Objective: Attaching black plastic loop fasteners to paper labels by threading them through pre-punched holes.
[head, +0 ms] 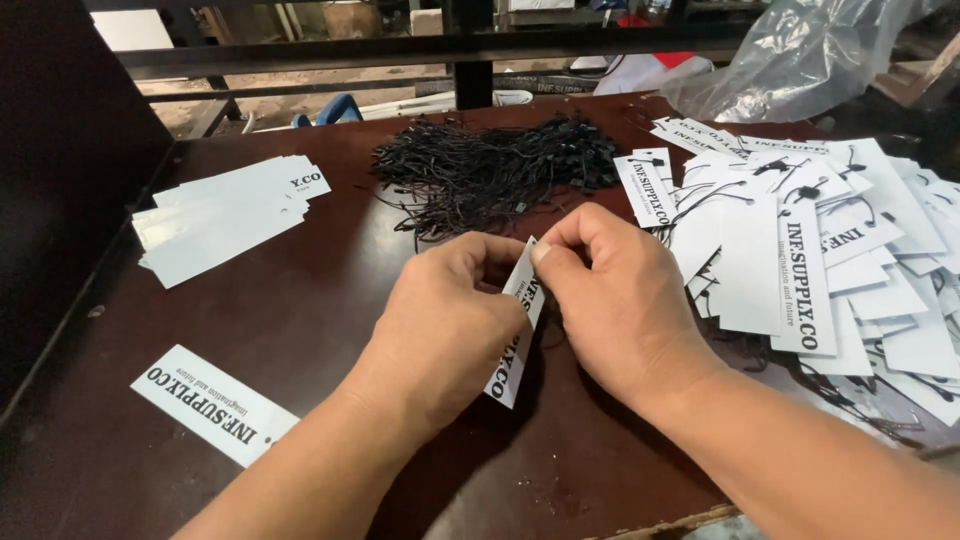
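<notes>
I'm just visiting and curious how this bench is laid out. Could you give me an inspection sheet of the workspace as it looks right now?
Surface: dark brown table, scuffed, with a worn near edge.
Job's things: white card tag held upright between both hands; heap of black strings behind it.
Clutter: neat stack of tags at left; single tag lying flat near left; big loose pile of strung tags at right; clear plastic bag at far right.
Grippers: left hand and right hand both pinch the tag's top end.
Cables: nothing seen.
Surroundings: dark metal rails behind the table, ground and oddments beyond.
</notes>
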